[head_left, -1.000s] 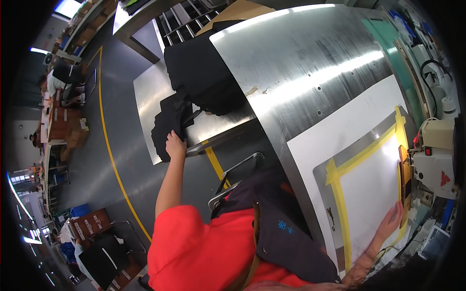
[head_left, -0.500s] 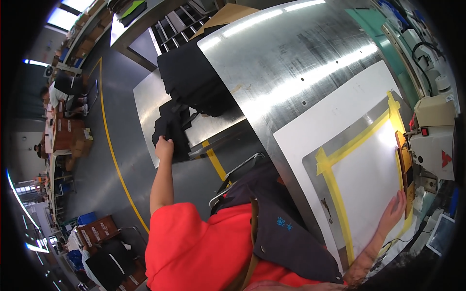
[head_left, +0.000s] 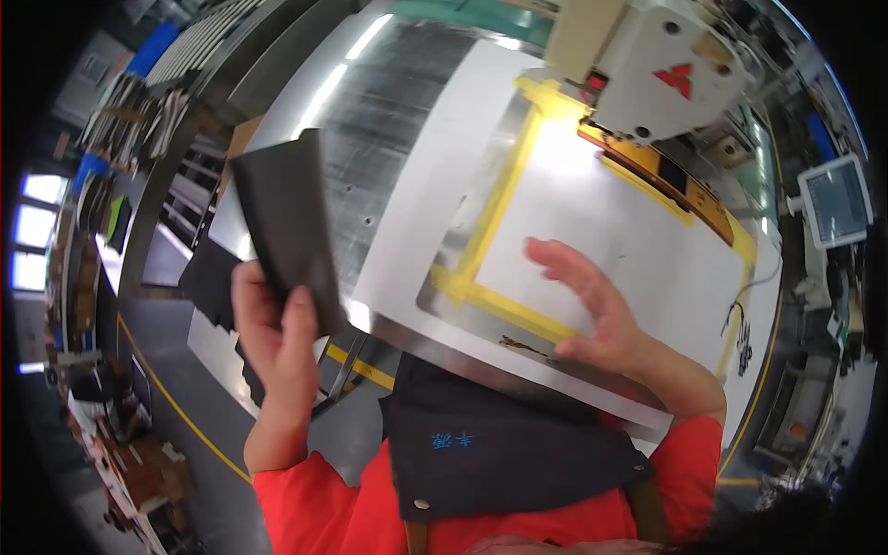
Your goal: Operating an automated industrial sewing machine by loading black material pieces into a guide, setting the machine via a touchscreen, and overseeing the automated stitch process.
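Note:
My left hand grips a folded dark fabric piece, held up over the left side of the steel table. My right hand, fingers spread and slightly curled, hovers over a white sheet framed with yellow tape, holding nothing. An orange-brown strip lies along the sheet's far edge, below the white sewing machine head. More black fabric rests on a lower steel surface at the left, partly hidden behind my left hand.
A screen stands at the far right. A metal roller rack is beyond the black fabric. Chairs and benches stand across the yellow floor line at the left. A dark apron covers my lap.
The view has swung right, toward the machine. My left hand has lifted a fabric piece from the pile. My right hand has moved away from the strip's edge.

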